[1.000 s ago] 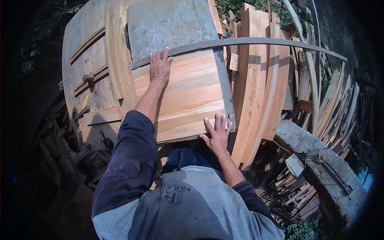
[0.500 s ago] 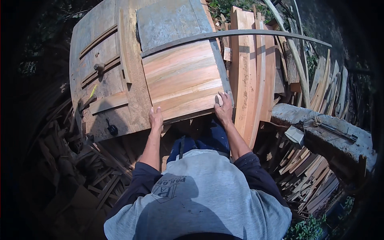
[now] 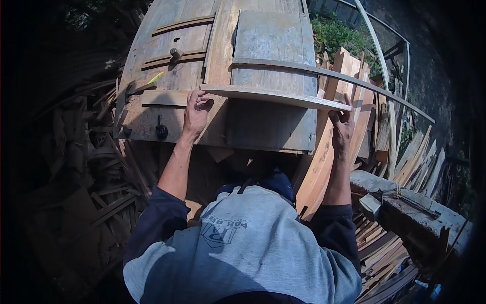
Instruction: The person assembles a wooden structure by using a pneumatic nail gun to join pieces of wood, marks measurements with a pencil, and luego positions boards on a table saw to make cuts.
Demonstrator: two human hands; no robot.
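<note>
A wide wooden panel (image 3: 276, 96) is raised over the workbench (image 3: 268, 124), so that mostly its pale edge shows. At its left end my left hand (image 3: 195, 115) grips the corner with curled fingers. My right hand (image 3: 342, 126) holds the opposite end, its fingers reaching up past the edge. The panel's broad faces are hidden from this angle, and it shades the bench below. Beyond it, a long narrow wooden strip (image 3: 324, 72) lies across a grey sheet (image 3: 273, 38) on the bench and sticks out to the right.
On the bench's left part are thin battens (image 3: 182, 25), a dark peg-like piece (image 3: 175, 54) and a small black tool (image 3: 161, 130). Long planks (image 3: 316, 169) lean beside the bench at right, near a concrete ledge (image 3: 405, 202). Scrap wood (image 3: 119, 200) is piled at left.
The panel was lying flat on the bench; now it is lifted and tipped up on edge. Both hands have moved up and farther apart, and the view has shifted.
</note>
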